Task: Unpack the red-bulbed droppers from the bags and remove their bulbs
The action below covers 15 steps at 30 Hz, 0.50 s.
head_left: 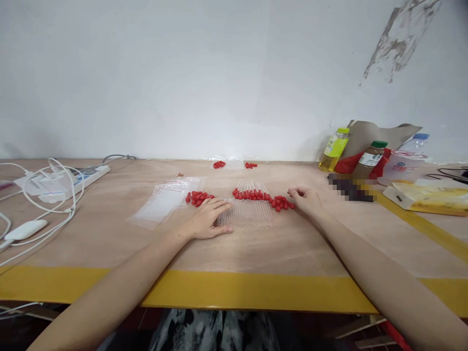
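A row of clear plastic tubes (252, 214) lies flat on the wooden table (256, 243), with red caps (252, 195) along its far end. My left hand (208, 218) rests flat on the table, fingers stretched out and touching the left end of the tube row. A small pile of loose red caps (197, 197) lies just beyond that hand. My right hand (305, 199) sits at the right end of the row, fingers curled in beside another cluster of red caps (282, 202); what it holds, if anything, I cannot make out.
Clear plastic bags (164, 202) lie left of the tubes. A power strip with white cables (62, 183) is at far left. More red caps (219, 164) lie near the wall. Bottles (333, 148), a brown paper bag (376, 134) and a yellow packet (431, 197) crowd the right.
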### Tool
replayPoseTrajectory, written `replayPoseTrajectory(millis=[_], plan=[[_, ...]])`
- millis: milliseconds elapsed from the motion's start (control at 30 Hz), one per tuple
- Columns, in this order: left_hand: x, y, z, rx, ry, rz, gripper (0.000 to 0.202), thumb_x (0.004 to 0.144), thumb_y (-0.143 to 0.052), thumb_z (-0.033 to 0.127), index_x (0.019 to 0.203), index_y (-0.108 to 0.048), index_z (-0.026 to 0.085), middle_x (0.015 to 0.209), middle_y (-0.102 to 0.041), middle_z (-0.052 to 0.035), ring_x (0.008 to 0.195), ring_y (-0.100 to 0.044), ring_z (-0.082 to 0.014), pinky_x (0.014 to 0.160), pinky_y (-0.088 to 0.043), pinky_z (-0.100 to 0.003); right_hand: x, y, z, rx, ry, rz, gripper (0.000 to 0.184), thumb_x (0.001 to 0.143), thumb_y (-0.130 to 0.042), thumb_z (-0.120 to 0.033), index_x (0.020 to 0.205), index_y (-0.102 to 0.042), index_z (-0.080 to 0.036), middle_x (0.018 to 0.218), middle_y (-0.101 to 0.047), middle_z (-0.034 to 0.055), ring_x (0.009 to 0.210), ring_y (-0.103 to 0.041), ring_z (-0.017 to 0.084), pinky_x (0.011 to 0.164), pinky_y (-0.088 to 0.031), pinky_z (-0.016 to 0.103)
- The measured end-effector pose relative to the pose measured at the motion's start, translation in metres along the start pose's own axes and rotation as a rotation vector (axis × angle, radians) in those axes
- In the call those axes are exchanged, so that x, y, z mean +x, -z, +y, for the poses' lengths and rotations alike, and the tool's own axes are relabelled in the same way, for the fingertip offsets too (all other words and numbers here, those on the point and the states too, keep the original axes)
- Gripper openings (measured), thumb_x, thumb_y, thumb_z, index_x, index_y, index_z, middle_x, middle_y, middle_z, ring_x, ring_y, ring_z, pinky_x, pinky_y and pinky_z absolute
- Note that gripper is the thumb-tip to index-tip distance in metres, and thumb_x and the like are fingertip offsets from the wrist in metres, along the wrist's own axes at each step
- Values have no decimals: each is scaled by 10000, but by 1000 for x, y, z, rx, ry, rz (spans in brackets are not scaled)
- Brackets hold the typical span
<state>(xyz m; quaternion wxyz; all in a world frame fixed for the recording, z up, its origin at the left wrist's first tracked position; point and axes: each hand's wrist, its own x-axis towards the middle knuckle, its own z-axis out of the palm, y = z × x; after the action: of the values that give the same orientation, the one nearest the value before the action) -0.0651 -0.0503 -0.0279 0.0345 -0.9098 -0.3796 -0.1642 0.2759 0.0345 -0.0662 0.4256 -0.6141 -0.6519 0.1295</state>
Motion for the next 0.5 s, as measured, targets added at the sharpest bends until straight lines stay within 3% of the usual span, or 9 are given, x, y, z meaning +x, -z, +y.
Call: replayPoseTrajectory(millis=[133, 233, 300, 400, 500], plan=[[-1, 9, -4, 26, -40, -162, 618, 814, -407, 576, 1315, -362, 216, 1369, -373, -83, 1279, -291, -240, 1059, -139, -450, -5, 3, -27, -184, 50, 45, 310, 766, -447, -421, 765, -657, -192, 746, -662, 44, 711, -575, 167, 656, -394, 275], [0, 6, -8, 31, -60, -187, 544, 852, -380, 528, 1305, -373, 227, 1356, -394, -67, 1287, -286, -212, 1072, -87, -449, -3, 0, -54, -341, 113, -68, 232, 731, -497, -371, 677, -657, -212, 721, -663, 39, 807, -571, 196, 765, -361, 344], [1, 2, -11, 23, -66, -174, 496, 870, -380, 486, 1297, -379, 235, 1336, -425, -61, 1277, -308, -197, 1075, -76, -453, 6, -5, -66, -414, 51, -154, 229, 701, -532, -377, 593, -642, -207, 589, -628, 42, 792, -576, 221, 802, -338, 412], [1, -2, -14, 15, -81, -140, 448, 883, -390, 435, 1292, -378, 253, 1317, -450, -53, 1264, -333, -188, 1073, -55, -475, 29, -16, -72, -354, -121, -214, 240, 597, -637, -356, 440, -565, -189, 413, -521, 38, 739, -586, 261, 783, -347, 470], [-1, 0, -14, 20, -94, -131, 457, 886, -393, 417, 1314, -336, 267, 1329, -435, -51, 1266, -330, -187, 1069, -19, -495, 50, -27, -68, -176, -126, -230, 292, 491, -719, -326, 372, -490, -187, 391, -496, 27, 676, -593, 248, 693, -413, 416]])
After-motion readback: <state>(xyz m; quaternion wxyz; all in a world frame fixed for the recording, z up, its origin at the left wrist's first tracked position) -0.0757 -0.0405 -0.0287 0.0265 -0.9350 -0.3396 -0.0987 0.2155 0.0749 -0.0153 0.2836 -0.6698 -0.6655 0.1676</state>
